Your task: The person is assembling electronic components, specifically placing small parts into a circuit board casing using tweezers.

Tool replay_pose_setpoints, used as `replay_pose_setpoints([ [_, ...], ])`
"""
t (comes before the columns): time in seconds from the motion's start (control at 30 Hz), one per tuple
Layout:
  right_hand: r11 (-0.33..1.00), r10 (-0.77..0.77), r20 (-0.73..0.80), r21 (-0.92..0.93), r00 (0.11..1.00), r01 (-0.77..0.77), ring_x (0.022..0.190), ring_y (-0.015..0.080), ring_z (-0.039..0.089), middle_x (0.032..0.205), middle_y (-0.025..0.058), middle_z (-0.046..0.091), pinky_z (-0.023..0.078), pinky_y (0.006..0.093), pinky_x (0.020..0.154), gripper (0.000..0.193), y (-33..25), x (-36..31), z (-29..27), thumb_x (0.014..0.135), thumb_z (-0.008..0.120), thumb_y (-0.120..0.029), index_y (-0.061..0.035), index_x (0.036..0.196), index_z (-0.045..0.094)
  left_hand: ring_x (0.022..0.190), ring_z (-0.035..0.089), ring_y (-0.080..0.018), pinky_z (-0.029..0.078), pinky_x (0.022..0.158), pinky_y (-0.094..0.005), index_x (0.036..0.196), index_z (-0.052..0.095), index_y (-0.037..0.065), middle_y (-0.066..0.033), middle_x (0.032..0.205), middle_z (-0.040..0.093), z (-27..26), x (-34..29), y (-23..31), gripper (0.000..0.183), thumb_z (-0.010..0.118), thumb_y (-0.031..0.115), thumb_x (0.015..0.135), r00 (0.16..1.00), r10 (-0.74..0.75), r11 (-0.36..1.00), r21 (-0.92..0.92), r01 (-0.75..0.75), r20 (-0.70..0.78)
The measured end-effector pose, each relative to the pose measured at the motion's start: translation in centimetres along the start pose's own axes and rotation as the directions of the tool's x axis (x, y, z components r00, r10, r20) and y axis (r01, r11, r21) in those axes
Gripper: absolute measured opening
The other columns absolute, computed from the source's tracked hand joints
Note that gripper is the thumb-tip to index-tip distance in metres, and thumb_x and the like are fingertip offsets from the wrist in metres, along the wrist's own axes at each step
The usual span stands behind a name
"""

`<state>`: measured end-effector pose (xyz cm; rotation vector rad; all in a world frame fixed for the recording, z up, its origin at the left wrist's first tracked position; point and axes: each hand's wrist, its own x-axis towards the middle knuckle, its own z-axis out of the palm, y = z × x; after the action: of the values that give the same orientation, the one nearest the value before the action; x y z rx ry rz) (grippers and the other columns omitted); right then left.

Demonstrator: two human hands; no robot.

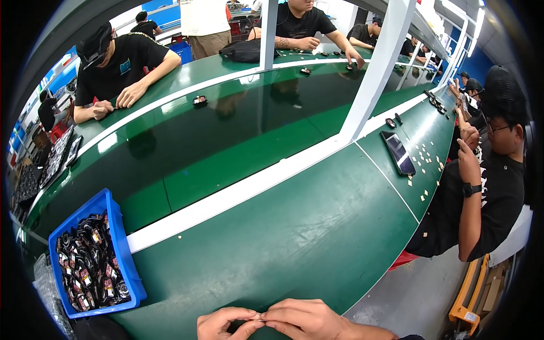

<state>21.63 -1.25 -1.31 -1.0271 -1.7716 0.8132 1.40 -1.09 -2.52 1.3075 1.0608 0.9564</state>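
Observation:
Close to the near edge of the green table (272, 238), my two hands meet with their fingertips pinched together. My left hand (224, 324) is closed, thumb against index finger. My right hand (306, 318) is closed the same way and touches the left. Something small and thin seems to sit between the fingertips, too small to name. To the left of my hands stands a blue bin (116, 226), filled with many small black devices (85, 263) that have reddish and yellow patches.
Beyond a white rail (238, 207) runs a dark green conveyor belt (226, 130) carrying small devices (200, 100). White posts (377, 73) rise from the rail. At right lie a phone (398, 153) and scattered pale squares (426, 158), beside a seated co-worker (487, 187). Others sit across.

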Motion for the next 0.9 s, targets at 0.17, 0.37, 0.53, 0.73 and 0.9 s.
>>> replay_pose_setpoints([
  [0.17, 1.000, 0.012, 0.010, 0.004, 1.000, -0.012, 0.079, 0.0303, 0.069, 0.095, 0.0136, 0.068, 0.055, 0.0368, 0.068, 0.018, -0.1, 0.0, -0.4, 0.085, 0.075, -0.001, -0.0015, 0.101, 0.067, 0.090, 0.070, -0.0151, 0.057, 0.082, -0.0270, 0.109, 0.067, -0.004, -0.0103, 0.099, 0.072, 0.0, 0.0, -0.2, 0.023, 0.074, -0.008, 0.088, 0.999, 0.020, 1.000, 0.010, -0.020, 0.025],
  [0.37, 0.993, 0.009, 0.000, -0.115, 1.000, -0.009, 0.071, 0.0213, 0.071, 0.090, 0.0094, 0.074, 0.057, 0.0298, 0.060, 0.018, 1.1, 0.0, 0.4, 0.081, 0.081, -0.003, -0.0021, 0.096, 0.071, 0.099, 0.070, -0.0183, 0.057, 0.089, -0.0296, 0.113, 0.063, -0.004, -0.0136, 0.105, 0.072, -0.2, 0.3, -0.6, 0.024, 0.068, -0.011, 0.091, 1.000, -0.016, 0.990, -0.138, 0.018, 0.018],
  [0.53, 0.989, -0.012, 0.002, -0.146, 1.000, 0.012, 0.070, 0.0221, 0.070, 0.089, 0.0089, 0.073, 0.056, 0.0307, 0.062, 0.019, 1.0, 0.1, 0.5, 0.079, 0.081, -0.003, -0.0022, 0.095, 0.071, 0.100, 0.070, -0.0183, 0.056, 0.090, -0.0296, 0.115, 0.063, -0.004, -0.0139, 0.107, 0.072, -0.2, 0.1, -0.5, 0.026, 0.068, -0.010, 0.091, 0.999, -0.043, 0.984, -0.172, 0.044, 0.011],
  [0.73, 0.989, -0.002, 0.003, -0.149, 1.000, 0.002, 0.070, 0.0211, 0.070, 0.090, 0.0096, 0.073, 0.056, 0.0294, 0.060, 0.019, 1.0, -0.1, 0.5, 0.079, 0.081, -0.002, -0.0016, 0.095, 0.071, 0.099, 0.072, -0.0211, 0.059, 0.088, -0.0308, 0.113, 0.065, -0.004, -0.0147, 0.105, 0.073, -0.2, 0.6, -1.2, 0.026, 0.071, -0.010, 0.089, 0.999, 0.020, 0.994, -0.104, -0.017, 0.028],
  [0.9, 0.987, 0.004, -0.012, -0.162, 1.000, -0.006, 0.070, 0.0201, 0.070, 0.091, 0.0100, 0.072, 0.057, 0.0289, 0.059, 0.020, 1.0, 0.3, 0.6, 0.079, 0.082, -0.002, -0.0009, 0.096, 0.071, 0.098, 0.074, -0.0214, 0.062, 0.086, -0.0314, 0.108, 0.066, -0.006, -0.0183, 0.102, 0.074, -0.4, 0.9, -1.4, 0.025, 0.073, -0.011, 0.085, 0.995, 0.098, 0.995, -0.022, -0.098, 0.030],
])
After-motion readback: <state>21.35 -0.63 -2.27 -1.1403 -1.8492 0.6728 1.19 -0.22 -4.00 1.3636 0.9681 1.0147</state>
